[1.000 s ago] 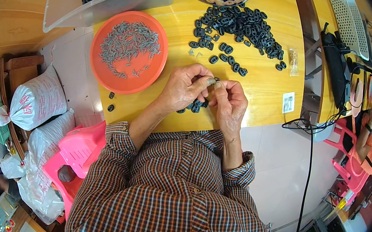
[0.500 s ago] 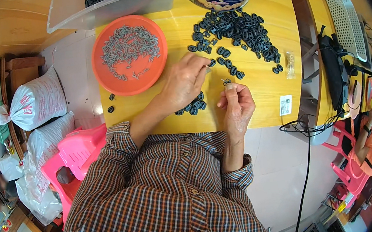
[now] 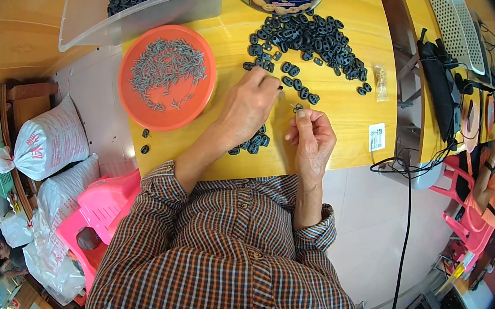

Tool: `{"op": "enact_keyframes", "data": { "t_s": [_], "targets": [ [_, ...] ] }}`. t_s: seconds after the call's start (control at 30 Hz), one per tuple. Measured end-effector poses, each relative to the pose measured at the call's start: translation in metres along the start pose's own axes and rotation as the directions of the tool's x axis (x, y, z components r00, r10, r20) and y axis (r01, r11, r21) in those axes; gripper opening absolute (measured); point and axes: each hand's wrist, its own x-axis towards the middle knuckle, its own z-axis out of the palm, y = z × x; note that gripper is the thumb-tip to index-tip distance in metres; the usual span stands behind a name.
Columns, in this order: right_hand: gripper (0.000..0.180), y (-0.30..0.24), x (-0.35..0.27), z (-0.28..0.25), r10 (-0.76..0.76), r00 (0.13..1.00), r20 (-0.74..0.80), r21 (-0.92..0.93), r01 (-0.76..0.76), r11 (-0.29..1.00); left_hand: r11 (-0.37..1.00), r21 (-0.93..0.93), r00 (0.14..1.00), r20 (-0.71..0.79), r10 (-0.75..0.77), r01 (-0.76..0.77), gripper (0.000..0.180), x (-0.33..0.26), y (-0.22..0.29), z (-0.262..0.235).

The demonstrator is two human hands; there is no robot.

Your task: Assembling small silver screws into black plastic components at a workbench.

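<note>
Left hand (image 3: 248, 105) has parted from right hand (image 3: 311, 138), right of the orange bowl (image 3: 169, 118). I'd steady the right's pinched black piece (image 3: 297, 108); left's grip, I can't tell.

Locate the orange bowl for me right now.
In the head view, the orange bowl sits at the left edge of the yellow table, between the clear plastic bin and the left hand.

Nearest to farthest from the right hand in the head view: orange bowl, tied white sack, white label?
1. White label: on the table, right of the right hand.
2. Orange bowl: on the table, left.
3. Tied white sack: far left, beyond the table.
</note>
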Motion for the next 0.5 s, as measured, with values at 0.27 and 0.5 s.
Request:
{"op": "enact_keyframes", "data": {
  "t_s": [0.27, 0.5],
  "targets": [
    [0.015, 0.0, 0.001, -0.001, 0.02, 1.0, -0.013, -0.003, -0.02, 1.0, 0.268, -0.787, 0.81, 0.44, -0.388, 0.556, 0.018, -0.002, 0.008, -0.017],
    [0.015, 0.002, 0.001, 0.0, 0.013, 1.0, -0.014, 0.014, -0.012, 1.0, -0.112, -0.8, 0.688, 0.57, -0.45, 0.59, 0.02, -0.006, 0.005, -0.019]
  ]
}}
